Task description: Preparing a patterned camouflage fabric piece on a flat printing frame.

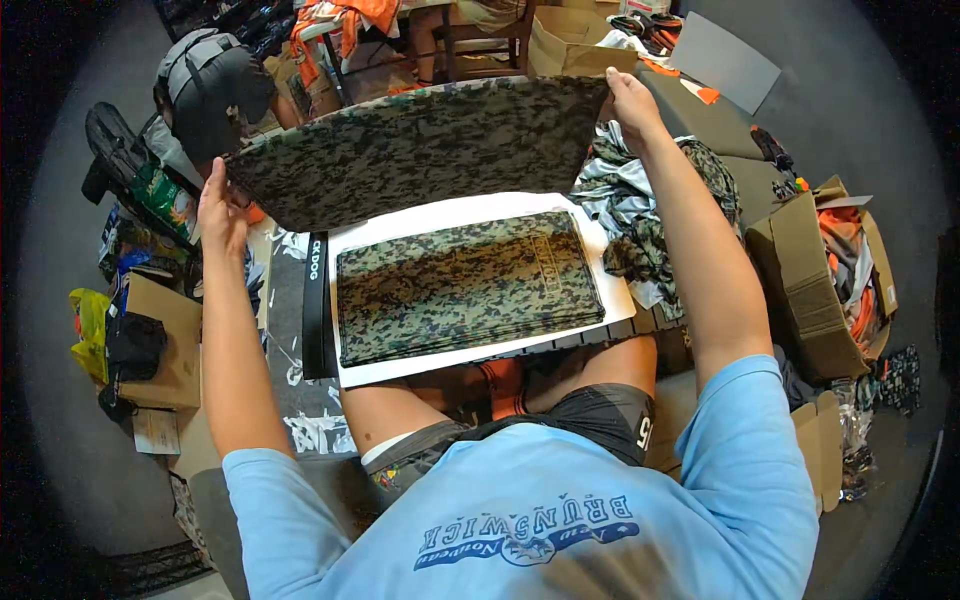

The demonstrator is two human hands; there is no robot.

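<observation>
A dark camouflage cloth panel hangs stretched between my two raised hands, over the far side of the work surface. My left hand is closed on its left corner, and my right hand pinches its upper right corner. Below it, a neat stack of folded camouflage cloth in green and brown lies on a white board in front of my lap. A black strip with white lettering runs along the board's left edge. Crumpled camouflage and silvery fabric is heaped to the right of the board.
At right stands an open cardboard box of orange and grey cloth. Another cardboard box is at the back. A person bends over at the far left. White scraps litter the dark surface by my left thigh, near a carton.
</observation>
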